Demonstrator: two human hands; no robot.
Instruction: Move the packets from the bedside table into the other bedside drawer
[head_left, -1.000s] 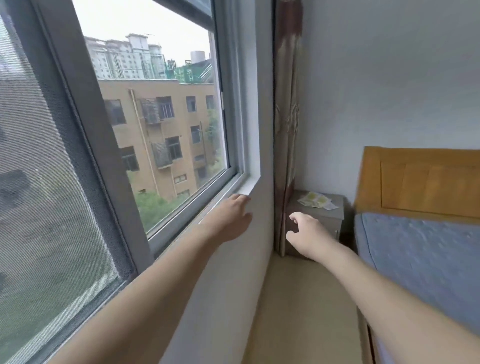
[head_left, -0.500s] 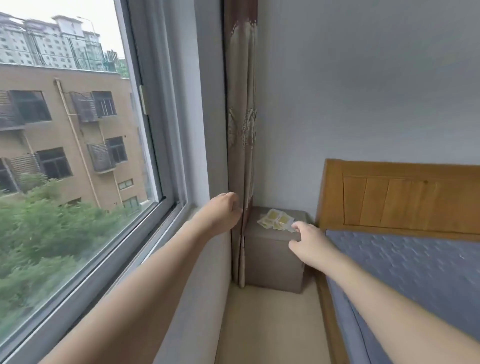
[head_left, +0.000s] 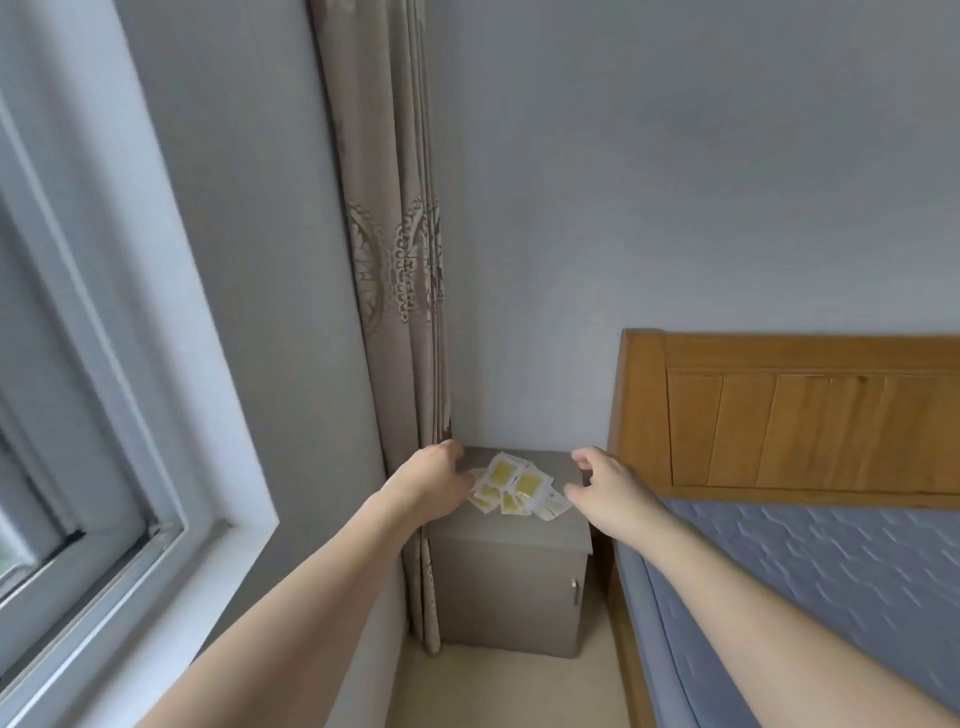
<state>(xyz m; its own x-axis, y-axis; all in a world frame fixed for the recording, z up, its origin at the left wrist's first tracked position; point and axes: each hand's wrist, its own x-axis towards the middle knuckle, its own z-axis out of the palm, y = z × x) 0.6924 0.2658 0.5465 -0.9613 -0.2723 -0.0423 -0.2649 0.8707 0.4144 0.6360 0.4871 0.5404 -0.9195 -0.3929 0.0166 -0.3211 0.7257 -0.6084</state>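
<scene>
Wooden headboard (head_left: 789, 415) and blue mattress (head_left: 810, 582) are seen on the right, a curtain (head_left: 395, 260) on the left. Between them the grey desk (head_left: 511, 571) carries the packets (head_left: 511, 486), spread loosely on its top. The left hand (head_left: 434, 480) touches their edge, fingers hidden; its state cannot be told. The right hand (head_left: 605, 488) is held open beside them. Gathering seems the step; a firm grip on all packets is needed next.

Soft, even daylight enters from the window (head_left: 78, 415) at 9 o'clock; shadows faint, edges bowed by wide-angle distortion, slight blur.
</scene>
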